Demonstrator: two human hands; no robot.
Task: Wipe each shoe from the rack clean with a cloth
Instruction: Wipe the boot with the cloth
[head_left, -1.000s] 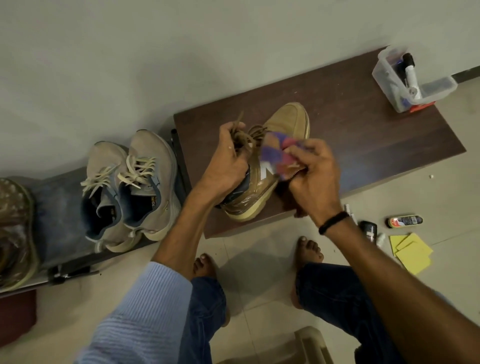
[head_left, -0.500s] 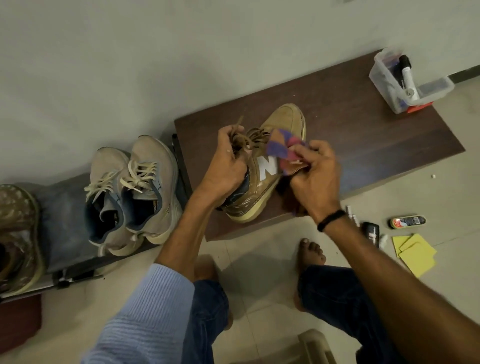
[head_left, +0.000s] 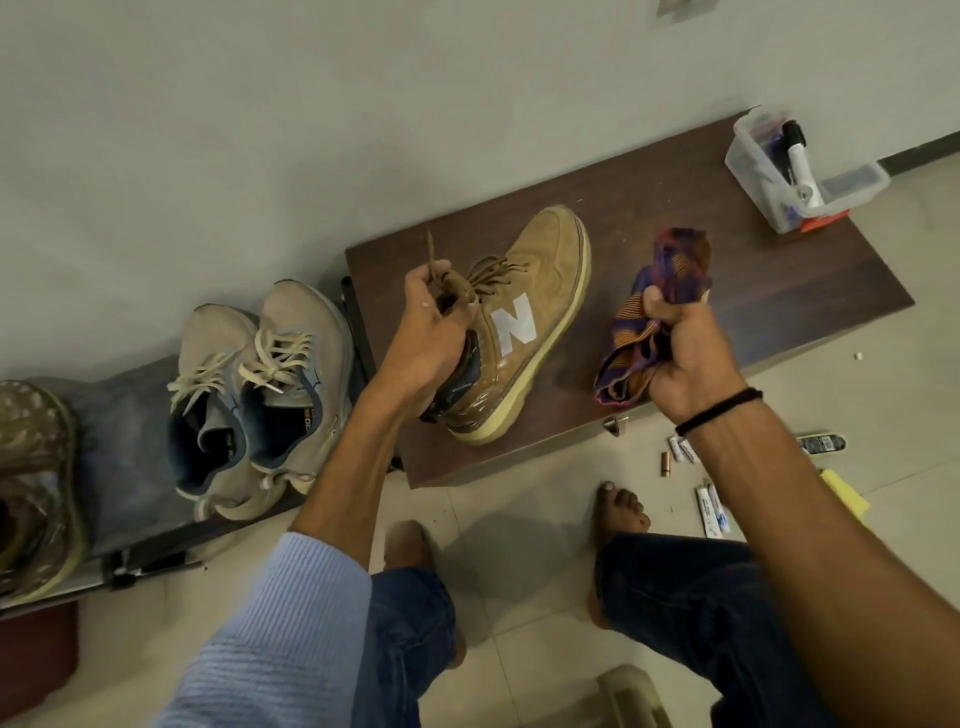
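Pale wall (head_left: 311, 130) and tiled floor (head_left: 519, 514) are framing a dark wooden desk (head_left: 779, 296), which is standing against that wall. A tan shoe (head_left: 556, 270) is lying on the desk, its toe pointing at the wall and its heel sitting near the front edge, turned so that the side with the white N is facing up.

The left grip (head_left: 426, 338) is curling round the shoe's collar and tongue, with its fingers bunching the brown laces (head_left: 488, 270). The right grip (head_left: 691, 353) is closing tight round a crumpled cloth (head_left: 670, 275), patterned in purple and orange. It is holding the cloth over the desk just right of the shoe, apart from it. A black band (head_left: 719, 410) is circling that wrist, and a light blue sleeve (head_left: 270, 639) is covering the left forearm.

At the desk's far right corner a clear box (head_left: 748, 166) is sitting with a marker (head_left: 797, 156) inside. Left of the desk a low rack (head_left: 124, 441) is carrying a grey pair of sneakers (head_left: 270, 384), side by side and touching, and a patterned shoe (head_left: 31, 467) is showing at the left edge. The person's bare feet (head_left: 621, 512) are resting on the floor in front of the desk. Small tubes (head_left: 711, 506) and yellow pads (head_left: 844, 491) are lying on the tiles to their right.
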